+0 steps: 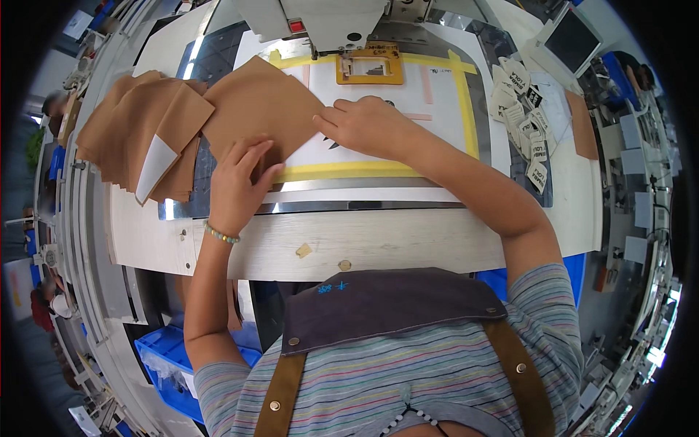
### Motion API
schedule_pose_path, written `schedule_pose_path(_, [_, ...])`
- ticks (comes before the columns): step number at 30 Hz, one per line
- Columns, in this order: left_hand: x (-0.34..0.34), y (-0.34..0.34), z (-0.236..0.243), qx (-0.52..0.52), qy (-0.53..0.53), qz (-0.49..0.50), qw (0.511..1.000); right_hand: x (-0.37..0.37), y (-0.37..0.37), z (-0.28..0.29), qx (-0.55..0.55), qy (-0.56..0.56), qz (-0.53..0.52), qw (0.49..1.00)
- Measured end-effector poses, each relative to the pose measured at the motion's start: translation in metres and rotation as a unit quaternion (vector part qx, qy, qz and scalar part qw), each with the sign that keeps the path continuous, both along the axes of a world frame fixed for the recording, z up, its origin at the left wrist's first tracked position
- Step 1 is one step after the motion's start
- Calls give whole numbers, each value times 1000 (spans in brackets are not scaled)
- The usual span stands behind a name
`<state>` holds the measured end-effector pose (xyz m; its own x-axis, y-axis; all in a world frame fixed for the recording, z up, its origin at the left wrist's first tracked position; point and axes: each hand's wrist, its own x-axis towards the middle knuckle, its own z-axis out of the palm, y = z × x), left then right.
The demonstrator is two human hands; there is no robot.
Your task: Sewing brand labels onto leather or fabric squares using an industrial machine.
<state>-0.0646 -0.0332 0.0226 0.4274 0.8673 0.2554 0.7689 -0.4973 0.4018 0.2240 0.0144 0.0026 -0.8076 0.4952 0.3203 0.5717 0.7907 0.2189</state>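
Observation:
A square brown piece (258, 98) lies over the white board (437, 138) edged with yellow tape. My left hand (240, 182) touches its lower part, fingers bent and apart, thumb out to the right. My right hand (364, 127) pinches its right corner, fingertips partly hidden. A stack of brown pieces (124, 131), with a white patch showing, lies at the left. A yellow frame (393, 80) sits under the grey machine head (313, 22) above my hands.
Small white labels (510, 98) are heaped at the right, near a screen (568, 44) and a brown piece (583, 127). The wooden table edge (378, 247) crosses before me. Blue bins (167, 393) are below. Other people (47, 298) are at the far left.

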Motion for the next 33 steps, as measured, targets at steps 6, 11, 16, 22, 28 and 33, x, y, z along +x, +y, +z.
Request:
schedule_pose_path(6, [-82, 54, -31, 146, 95, 68, 982, -3, 3, -7, 39, 20, 19, 999])
schedule_pose_path(11, [-153, 102, -44, 174, 259, 172, 934, 4, -7, 1, 32, 36, -11, 999])
schedule_pose_path(16, [-114, 104, -24, 269, 211, 192, 920, 13, -12, -6, 30, 42, -69, 996])
schedule_pose_path(22, [-2, -11, 5, 131, 83, -90, 984, 8, -8, -4, 39, 93, -56, 993])
schedule_pose_path(28, [7, -32, -11, 193, 191, -93, 958, 13, -5, 4, 69, 79, -71, 992])
schedule_pose_path(33, [7, -8, -14, 232, 209, -91, 946, 27, -7, 2, 75, 82, -70, 991])
